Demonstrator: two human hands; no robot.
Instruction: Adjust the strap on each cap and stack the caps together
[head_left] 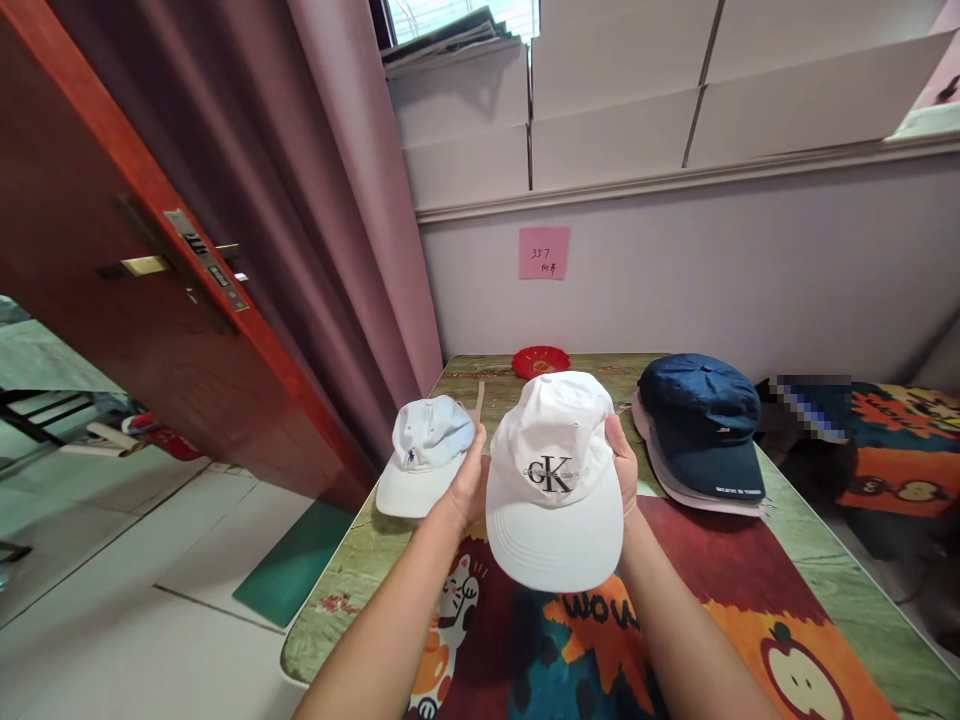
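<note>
A white cap with a black logo (555, 480) is lifted over the middle of the table, its brim toward me. On its right side, my right hand (624, 460) grips the cap, fingers partly hidden behind it. My left hand (471, 480) is at the cap's left side, next to a second white cap (425, 455) with a small dark emblem; its fingers are mostly hidden, so its hold cannot be made out. To the right, a navy cap (701, 425) lies on top of light-coloured caps (660, 470).
A red scalloped dish (540, 362) sits at the back of the green wood-pattern table (330, 620). A colourful printed mat (750, 570) covers the table's front. Behind is a wall with a pink note (544, 253). A brown door (150, 300) and curtain stand at the left.
</note>
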